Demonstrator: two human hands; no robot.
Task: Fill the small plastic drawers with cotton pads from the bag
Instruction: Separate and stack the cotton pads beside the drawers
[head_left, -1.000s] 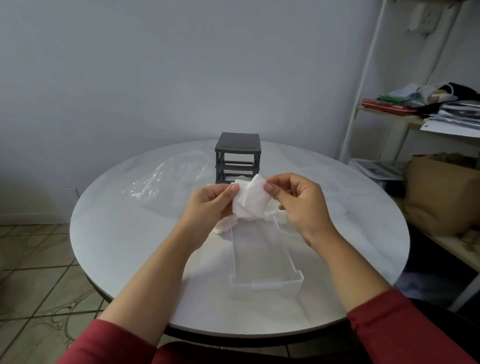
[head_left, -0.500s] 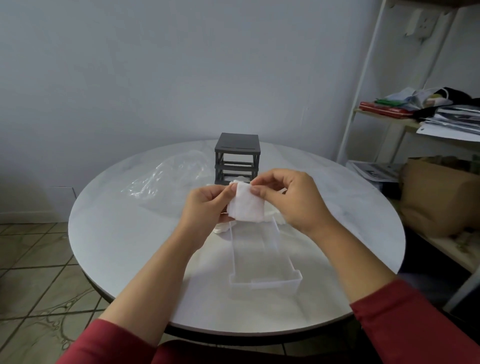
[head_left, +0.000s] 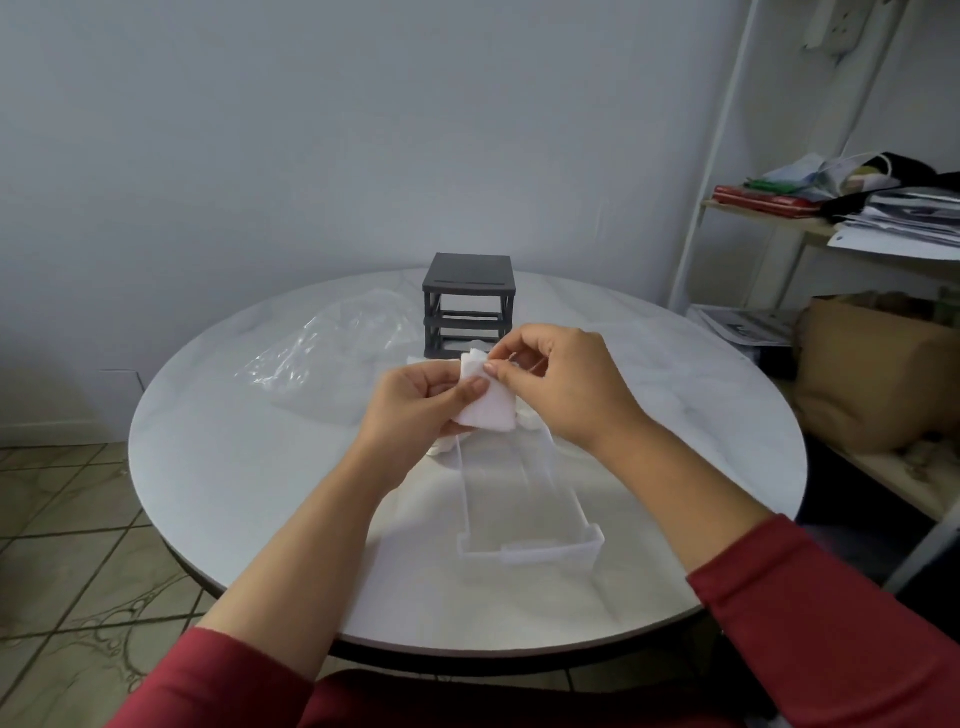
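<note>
head view: left hand (head_left: 415, 400) + right hand (head_left: 566, 389) both pinch a stack of cotton pads (head_left: 488, 410) mid-table, over the far end of the clear drawer (head_left: 524, 499). bag (head_left: 332, 353) lies at 10 o'clock. pads prob light, soft, fan apart easy; pinch by the edges.

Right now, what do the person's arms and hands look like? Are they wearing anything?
Both arms wear plain red long sleeves, the left sleeve and the right sleeve, which end near the elbows, so the forearms are bare. The left hand and the right hand are bare too: no gloves, and no watch or bracelet shows at the wrists.
</note>
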